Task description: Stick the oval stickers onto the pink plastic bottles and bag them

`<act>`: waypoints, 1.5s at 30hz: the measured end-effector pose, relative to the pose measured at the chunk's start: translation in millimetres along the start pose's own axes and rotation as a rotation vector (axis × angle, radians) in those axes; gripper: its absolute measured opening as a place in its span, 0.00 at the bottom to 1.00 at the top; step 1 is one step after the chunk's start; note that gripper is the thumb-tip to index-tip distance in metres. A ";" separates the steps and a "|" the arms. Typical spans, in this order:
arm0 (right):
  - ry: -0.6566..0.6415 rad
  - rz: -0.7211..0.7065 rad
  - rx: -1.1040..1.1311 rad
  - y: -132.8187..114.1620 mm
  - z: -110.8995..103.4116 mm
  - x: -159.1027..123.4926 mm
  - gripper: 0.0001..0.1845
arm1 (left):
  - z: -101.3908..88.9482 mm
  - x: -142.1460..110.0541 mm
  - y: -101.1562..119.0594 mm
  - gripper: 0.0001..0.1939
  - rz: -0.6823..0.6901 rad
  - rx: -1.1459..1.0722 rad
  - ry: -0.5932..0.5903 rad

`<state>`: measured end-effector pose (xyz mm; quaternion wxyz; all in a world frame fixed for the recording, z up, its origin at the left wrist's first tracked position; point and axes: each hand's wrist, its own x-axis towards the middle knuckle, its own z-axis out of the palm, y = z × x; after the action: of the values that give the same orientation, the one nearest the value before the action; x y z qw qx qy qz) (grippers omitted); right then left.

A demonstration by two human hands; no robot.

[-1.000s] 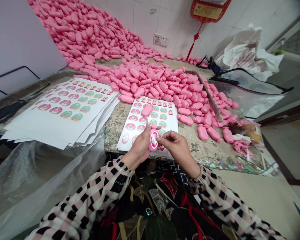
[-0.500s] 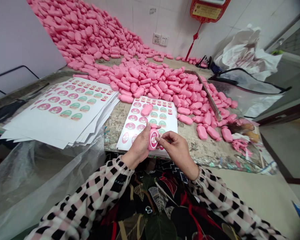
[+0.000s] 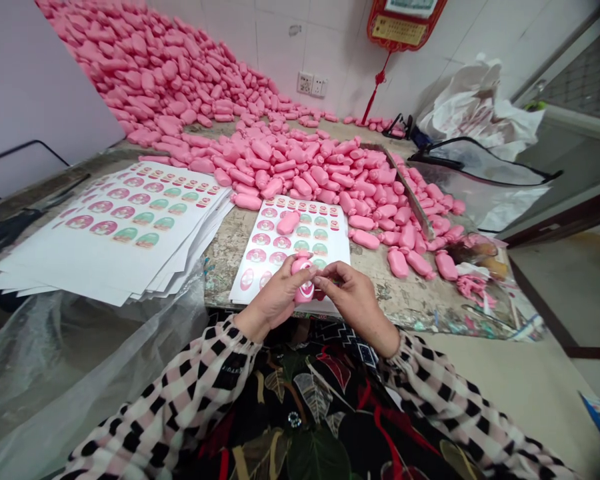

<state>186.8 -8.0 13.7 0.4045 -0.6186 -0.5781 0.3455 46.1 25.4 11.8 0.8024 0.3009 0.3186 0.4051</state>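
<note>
A small pink plastic bottle [image 3: 303, 298] is gripped in my left hand [image 3: 274, 293], fingers wrapped round it and the thumb lying across its front. An oval pink-and-white label [image 3: 307, 289] on that front is partly covered by the thumb. My right hand [image 3: 355, 295] is closed in a pinch at the bottle's right edge; whatever lies between its fingertips is too small to make out. Beneath both hands is a sheet of stickers [image 3: 245, 263], printed in pink and green. Another pink bottle [image 3: 288, 222], with no label showing, rests on this sheet.
A thick stack of sticker sheets [image 3: 80, 257] sits on the left of the worktable [image 3: 405, 300]. Pink bottles [image 3: 275, 160] lie heaped across the back, rising high at the left. A narrow bar [image 3: 414, 193] crosses the pile's right side. Clear plastic [image 3: 130, 360] hangs off the front left.
My left thumb has moved onto the label, which showed almost whole before. My right fingers stay pinched at the bottle's edge. The whole view has shifted slightly.
</note>
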 end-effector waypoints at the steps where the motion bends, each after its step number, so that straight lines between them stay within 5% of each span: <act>1: -0.014 -0.012 -0.007 -0.9 -0.5 -0.6 0.11 | -0.4 -0.1 -0.6 0.18 -0.001 0.000 0.001; 8: 0.005 -0.096 -0.031 -6.4 -10.3 -4.1 0.09 | 3.2 -0.8 -2.1 0.13 0.072 -0.062 -0.040; 13: 0.159 0.019 0.164 -3.6 -16.5 5.2 0.11 | 1.7 0.0 7.5 0.12 0.137 -0.193 -0.055; 21: 0.093 0.067 0.380 -11.5 37.3 -7.2 0.24 | 10.3 2.3 -4.1 0.13 0.109 -0.287 -0.006; 27: 0.114 0.022 0.542 -15.0 31.2 -10.7 0.21 | 5.6 0.9 -4.2 0.13 0.166 -0.210 0.000; 31: 0.138 0.081 0.487 -12.2 28.8 -1.9 0.19 | 7.5 1.2 -9.7 0.18 0.205 -0.070 0.074; 35: 0.009 0.142 0.505 -6.9 38.0 -2.8 0.16 | 4.8 2.7 -19.0 0.24 0.225 0.116 0.229; 45: 0.011 0.045 0.337 -2.2 55.7 -13.4 0.16 | -6.7 -2.2 -17.2 0.26 0.215 0.343 0.414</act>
<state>134.7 -15.8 -9.0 0.4979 -0.5567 -0.4958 0.4431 47.9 16.6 -4.5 0.6103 0.3750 0.5056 0.4808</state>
